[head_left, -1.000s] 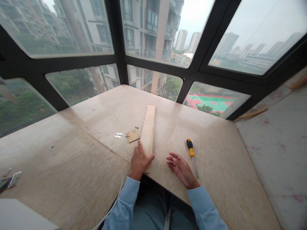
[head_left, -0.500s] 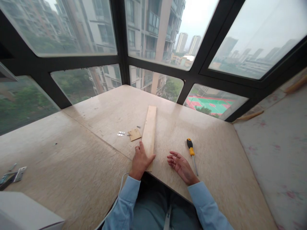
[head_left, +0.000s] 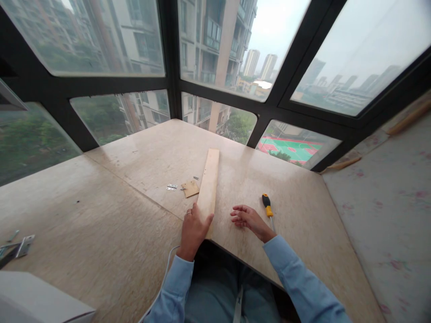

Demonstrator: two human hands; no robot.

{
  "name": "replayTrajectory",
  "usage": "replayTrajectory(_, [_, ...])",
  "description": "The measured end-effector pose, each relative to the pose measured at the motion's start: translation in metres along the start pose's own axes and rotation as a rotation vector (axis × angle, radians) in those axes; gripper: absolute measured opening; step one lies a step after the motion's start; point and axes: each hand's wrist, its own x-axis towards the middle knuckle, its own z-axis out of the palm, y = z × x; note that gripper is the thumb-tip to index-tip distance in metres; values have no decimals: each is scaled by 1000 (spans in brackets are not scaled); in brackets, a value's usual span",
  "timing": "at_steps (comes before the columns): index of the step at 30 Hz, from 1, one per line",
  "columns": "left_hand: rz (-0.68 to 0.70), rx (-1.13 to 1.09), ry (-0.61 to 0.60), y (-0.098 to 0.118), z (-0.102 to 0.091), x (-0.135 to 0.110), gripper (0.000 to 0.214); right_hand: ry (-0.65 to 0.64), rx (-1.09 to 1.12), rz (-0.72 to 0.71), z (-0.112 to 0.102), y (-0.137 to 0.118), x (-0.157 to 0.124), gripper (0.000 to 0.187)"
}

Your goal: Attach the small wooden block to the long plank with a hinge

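Note:
A long pale wooden board (head_left: 210,179) lies flat, pointing away from me across the tabletop. My left hand (head_left: 194,228) holds its near end, thumb on the right side and fingers on the left. Just left of the board lies a small thin wooden square (head_left: 190,189), with small screws (head_left: 195,178) by it and a silver hinge (head_left: 171,187) further left. My right hand (head_left: 247,218) hovers to the right of the board, fingers loosely curled and apart, holding nothing. Beyond it rests a screwdriver (head_left: 267,205) with a black and yellow handle, its shaft tip hidden by my right arm.
The beige tabletop (head_left: 128,233) reaches to dark-framed windows. At far left lie a metal hinge (head_left: 25,246) and another small metal piece. A white box (head_left: 40,298) stands at the lower left, and a white cable (head_left: 167,264) runs beside my left sleeve. A papered wall bounds the right.
My right hand has moved slightly up and left, its arm now covering the screwdriver's tip. My left hand has shifted a little left and stays on the board. The view has turned slightly.

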Motion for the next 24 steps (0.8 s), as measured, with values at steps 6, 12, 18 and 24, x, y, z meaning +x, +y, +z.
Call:
replayTrajectory(6, [-25, -105, -64, -10, -11, 0, 54, -7, -227, -64, 30, -49, 29, 27])
replayTrajectory(12, [-120, -323, -74, -22, -12, 1, 58, 53, -573, -63, 62, -71, 79, 35])
replayTrajectory(18, [-185, -457, -42, -33, -7, 2, 67, 190, -908, -76, 86, -85, 116, 63])
replayTrajectory(24, [-189, -525, 9, -37, -2, -3, 63, 293, -1127, -76, 112, -94, 128, 85])
